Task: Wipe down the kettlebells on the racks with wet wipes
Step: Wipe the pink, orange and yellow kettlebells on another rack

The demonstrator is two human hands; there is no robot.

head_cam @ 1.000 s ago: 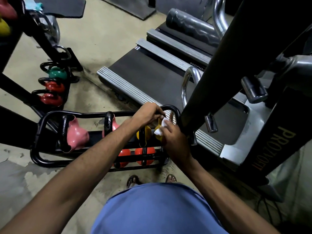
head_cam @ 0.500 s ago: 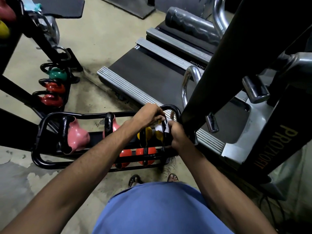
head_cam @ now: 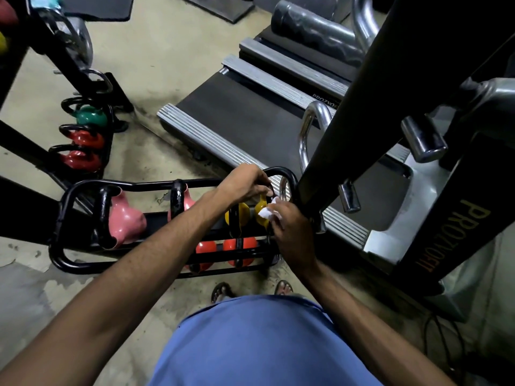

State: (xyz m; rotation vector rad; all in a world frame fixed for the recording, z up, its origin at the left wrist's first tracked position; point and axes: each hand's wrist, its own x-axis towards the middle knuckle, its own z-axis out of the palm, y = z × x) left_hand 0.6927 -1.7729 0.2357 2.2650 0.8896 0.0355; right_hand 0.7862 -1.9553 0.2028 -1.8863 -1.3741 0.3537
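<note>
A black two-tier rack [head_cam: 83, 188] stands on the floor in front of me. At its right end sits a yellow kettlebell [head_cam: 261, 209]. My left hand [head_cam: 245, 182] grips its black handle from above. My right hand [head_cam: 289, 229] holds a crumpled white wet wipe [head_cam: 268, 212] against the yellow body. A second yellow kettlebell [head_cam: 239, 214] stands just to its left. Two pink kettlebells [head_cam: 125, 221] fill the top tier's left part. Two orange-red ones [head_cam: 239, 246] sit on the lower tier.
A second rack [head_cam: 110, 140] at the left holds a green kettlebell [head_cam: 90, 117] and two red ones [head_cam: 83, 160]. A treadmill [head_cam: 250, 115] lies behind the rack. A black machine post [head_cam: 359, 90] rises right beside my right hand. My sandalled feet [head_cam: 223, 291] stand on the concrete floor.
My right hand has slid down with the wipe from the handle area onto the yellow body. My left hand has kept its grip on the handle.
</note>
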